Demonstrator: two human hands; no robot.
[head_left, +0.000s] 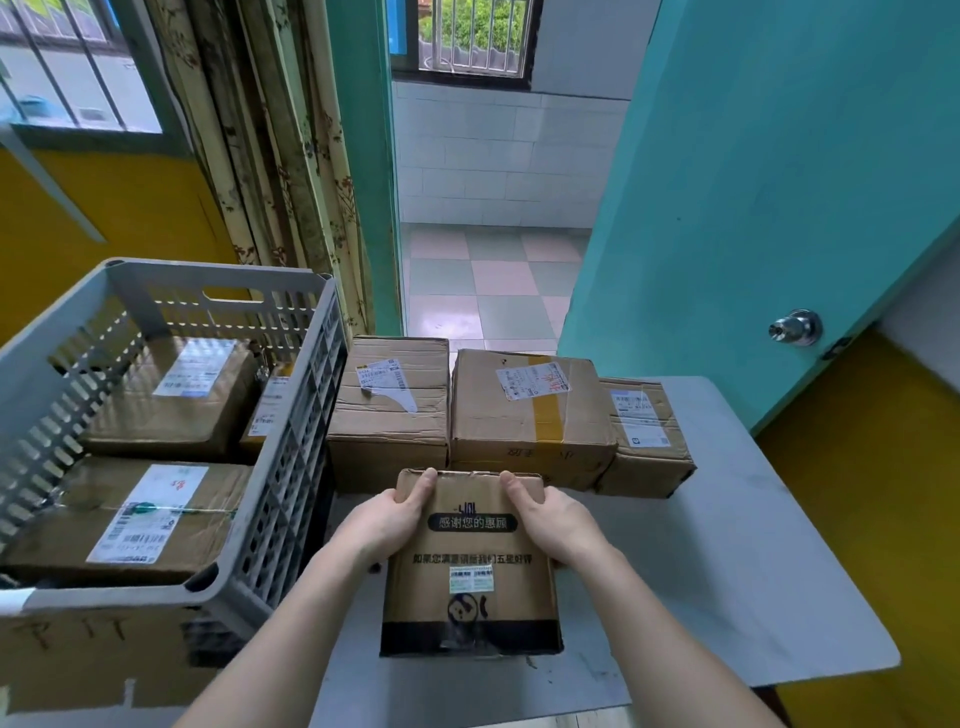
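printed box (470, 587) on table (753, 571), nearest to me | my left hand (387, 519) and right hand (558, 522) grip its far corners, thumbs on top, to keep it level | three parcels (524, 410) behind | grey crate (291, 415) at left

2 bare forearms (291, 623) in view, uncovered up to the near edge. Left hand (387, 522) and right hand (558, 525) bare; thumbnails short.
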